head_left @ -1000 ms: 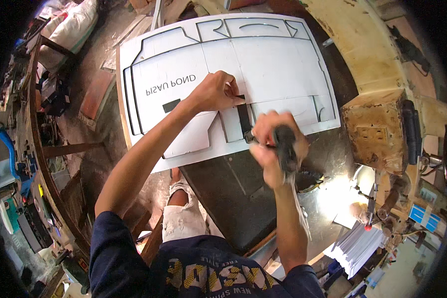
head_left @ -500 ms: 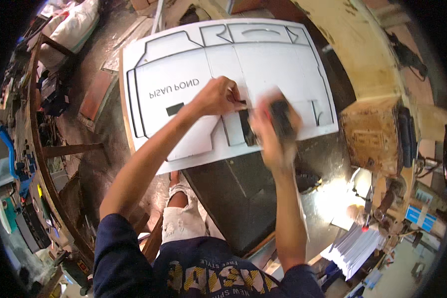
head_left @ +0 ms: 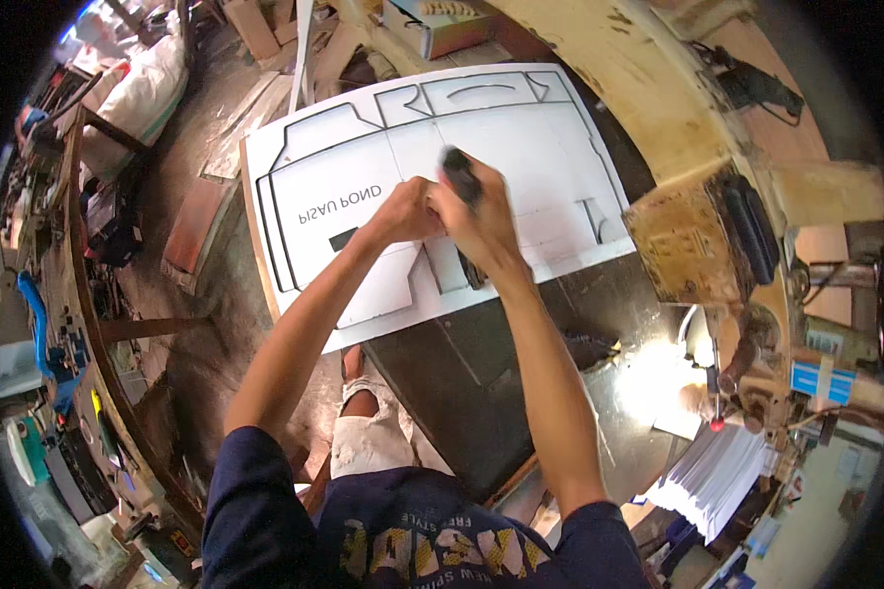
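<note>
A large white board (head_left: 354, 280) with thin black lines and cut shapes lies in front of me. Over its middle, my left hand (head_left: 410, 209) is closed, its fingertips low against the board; what they pinch is hidden. My right hand (head_left: 481, 221) is right beside it, fingers wrapped round a black tool (head_left: 460, 175). The tool's rounded dark end sticks up above the fist; blur hides its exact kind. Below the right wrist, a dark upright piece (head_left: 471, 273) stands at a slot in the board.
The board lies on a dark table (head_left: 462, 393). To the right stands a worn yellowish machine frame with a wooden block (head_left: 683, 240). A bright lamp glows near a stack of white sheets (head_left: 717, 486). A wooden rack with tools (head_left: 93, 334) runs along the left.
My right hand has swung up and left with the black tool, coming against my left hand. The left hand has shifted slightly left. The whole view has tilted a little.
</note>
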`<move>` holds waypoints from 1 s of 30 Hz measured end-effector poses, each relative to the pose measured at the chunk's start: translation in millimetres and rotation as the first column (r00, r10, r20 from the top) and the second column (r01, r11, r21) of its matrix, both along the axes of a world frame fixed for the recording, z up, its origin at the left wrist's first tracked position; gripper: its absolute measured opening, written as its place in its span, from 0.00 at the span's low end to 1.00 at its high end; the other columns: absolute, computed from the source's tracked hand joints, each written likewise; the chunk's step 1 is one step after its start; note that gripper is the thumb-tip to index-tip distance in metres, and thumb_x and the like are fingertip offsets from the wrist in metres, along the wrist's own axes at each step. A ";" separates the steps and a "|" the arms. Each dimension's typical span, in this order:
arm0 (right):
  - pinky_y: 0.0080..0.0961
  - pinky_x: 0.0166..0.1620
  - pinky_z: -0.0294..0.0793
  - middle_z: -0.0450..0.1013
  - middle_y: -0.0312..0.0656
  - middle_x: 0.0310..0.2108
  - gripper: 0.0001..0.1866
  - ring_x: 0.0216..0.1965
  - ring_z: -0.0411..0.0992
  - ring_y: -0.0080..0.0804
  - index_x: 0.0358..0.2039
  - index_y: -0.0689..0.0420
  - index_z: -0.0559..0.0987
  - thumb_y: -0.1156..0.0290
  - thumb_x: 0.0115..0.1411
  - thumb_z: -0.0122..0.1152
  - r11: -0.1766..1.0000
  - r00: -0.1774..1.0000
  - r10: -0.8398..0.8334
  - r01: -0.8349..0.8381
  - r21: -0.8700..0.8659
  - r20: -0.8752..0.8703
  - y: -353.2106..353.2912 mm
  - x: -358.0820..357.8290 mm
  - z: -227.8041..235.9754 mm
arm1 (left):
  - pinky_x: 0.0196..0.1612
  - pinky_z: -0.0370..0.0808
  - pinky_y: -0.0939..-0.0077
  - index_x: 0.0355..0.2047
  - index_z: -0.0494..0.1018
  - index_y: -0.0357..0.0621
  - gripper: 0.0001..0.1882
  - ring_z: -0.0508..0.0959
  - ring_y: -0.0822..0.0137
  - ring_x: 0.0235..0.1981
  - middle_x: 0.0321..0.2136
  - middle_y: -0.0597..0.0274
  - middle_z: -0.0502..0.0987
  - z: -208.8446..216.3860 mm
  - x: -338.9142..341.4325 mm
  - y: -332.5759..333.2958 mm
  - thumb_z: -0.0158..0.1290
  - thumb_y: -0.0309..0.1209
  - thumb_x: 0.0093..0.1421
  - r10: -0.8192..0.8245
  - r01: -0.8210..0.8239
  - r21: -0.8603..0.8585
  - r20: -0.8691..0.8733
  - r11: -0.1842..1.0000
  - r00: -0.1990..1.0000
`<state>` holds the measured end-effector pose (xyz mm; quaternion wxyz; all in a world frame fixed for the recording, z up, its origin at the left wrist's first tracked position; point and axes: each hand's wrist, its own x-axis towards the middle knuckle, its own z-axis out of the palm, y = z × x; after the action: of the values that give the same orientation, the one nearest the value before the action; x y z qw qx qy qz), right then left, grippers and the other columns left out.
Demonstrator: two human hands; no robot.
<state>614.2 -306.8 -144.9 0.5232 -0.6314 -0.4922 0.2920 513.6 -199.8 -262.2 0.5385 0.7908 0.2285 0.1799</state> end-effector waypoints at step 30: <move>0.29 0.40 0.67 0.67 0.39 0.28 0.11 0.33 0.66 0.31 0.32 0.57 0.69 0.73 0.46 0.57 0.935 0.932 -0.006 0.134 0.329 -0.362 -122.7 -17.7 -8.1 | 0.33 0.81 0.75 0.28 0.78 0.33 0.11 0.84 0.69 0.30 0.28 0.53 0.84 24.9 -29.1 -0.6 0.69 0.28 0.52 -0.066 0.049 -0.105 -0.157 0.993 0.985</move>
<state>596.5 -429.5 -153.0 0.7173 -0.4828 -0.4101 0.2903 484.5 -200.4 -237.3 0.5624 0.7809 0.2569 0.0885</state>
